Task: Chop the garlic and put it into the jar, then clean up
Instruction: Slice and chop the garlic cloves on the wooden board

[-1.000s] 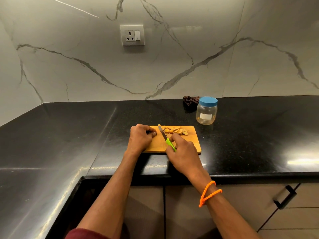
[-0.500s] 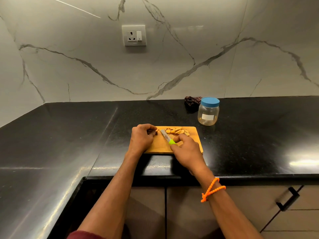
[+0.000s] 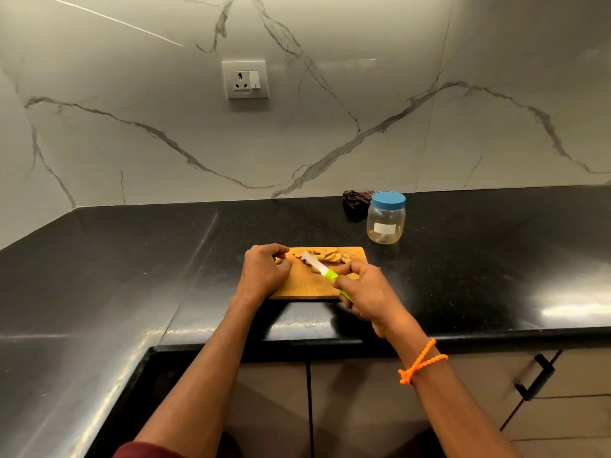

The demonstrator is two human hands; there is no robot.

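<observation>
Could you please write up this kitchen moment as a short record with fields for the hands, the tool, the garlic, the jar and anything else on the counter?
left hand: fingers curled at the left end of the cutting board; any piece held is hidden
right hand: grips the green-handled knife
knife: blade angled over the garlic pieces
garlic pieces: sliced, at the board's far edge
jar: upright on the countertop, blue lid on, behind the board to its right
dark cloth: behind the jar, by the wall

A black speckled countertop carries an orange-brown wooden cutting board with pale tan garlic, a lime-green-handled knife, and a clear jar with a blue lid, under a grey-veined white marble wall.
</observation>
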